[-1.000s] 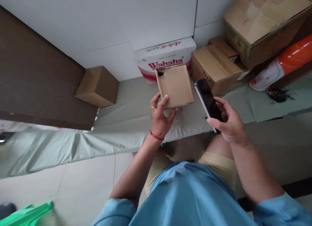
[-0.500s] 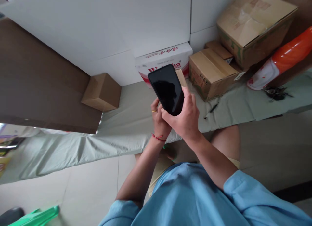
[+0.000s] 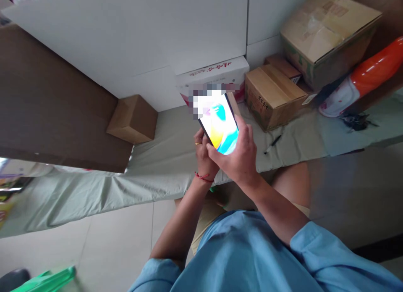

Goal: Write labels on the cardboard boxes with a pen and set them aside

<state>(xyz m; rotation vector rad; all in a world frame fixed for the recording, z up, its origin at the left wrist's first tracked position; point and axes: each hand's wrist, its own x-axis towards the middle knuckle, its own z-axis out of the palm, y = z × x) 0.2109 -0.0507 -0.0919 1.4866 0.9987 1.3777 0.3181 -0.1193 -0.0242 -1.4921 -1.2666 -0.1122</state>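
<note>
At the clock's centre, a lit phone [image 3: 224,131] in our right hand [image 3: 242,151]

We have fingers and thumb clamped on the phone's dark edges; its glossy screen glows white, yellow and blue, one corner pixelated. At seven o'clock sits our left hand [image 3: 207,161], with ring [image 3: 197,143] and red cord [image 3: 204,177]; we cannot tell what its hidden fingers grip. A strip of plain cardboard [image 3: 233,102] shows at one. Toward twelve, a white box [image 3: 209,72] bears red Chinese characters, its lower lettering covered. At two, a matt brown carton [image 3: 277,92] carries handwriting we cannot read. At nine stands a tan box [image 3: 132,117], on creased pale-green cloth [image 3: 170,157].
</note>
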